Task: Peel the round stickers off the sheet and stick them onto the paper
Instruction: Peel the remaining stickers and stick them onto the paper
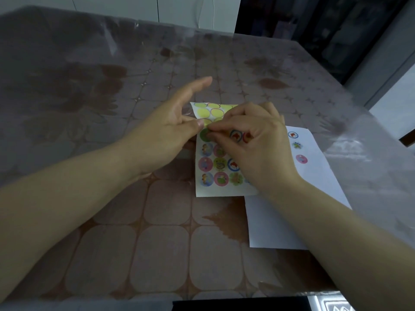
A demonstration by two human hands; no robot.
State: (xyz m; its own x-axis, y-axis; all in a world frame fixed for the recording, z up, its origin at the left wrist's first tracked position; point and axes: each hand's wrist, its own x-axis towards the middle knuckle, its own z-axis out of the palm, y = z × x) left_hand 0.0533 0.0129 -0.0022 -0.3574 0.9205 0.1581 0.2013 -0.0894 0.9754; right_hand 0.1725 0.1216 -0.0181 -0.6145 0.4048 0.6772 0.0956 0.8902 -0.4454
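Green sticker, round, sits at the left end of the first full row on the sticker sheet; this is the piece in hand. Sheet lies on the worktop between the forearms, its near edge flat and its far end raised and curled towards the camera. Far rows show only pale yellow blank circles, so I judge those places already stripped. Left grip: thumb pressed onto the sheet's left edge just above the green sticker, apparently pinching it against a finger hidden beneath, remaining fingers held out straight. Right grip: thumb and forefinger tips closed together on the upper right rim of the green sticker, other fingers curled over the row; whether the rim has lifted yet is too small to tell. White paper lies flat just right of the sheet, partly under the right forearm, with three stickers placed in a column near its far edge. Handling judgement: sticker is nearly weightless, thin and limp, tacky on the back, likely to fold onto itself or cling to a fingertip. Best taken at the very rim with a nail, peeled low and slowly while the backing is bent away from it. Sheet is light, looks slick and will slide on the clear plastic cover, so it needs pinning close to the peel point. Carry by one edge only, adhesive kept off the skin.
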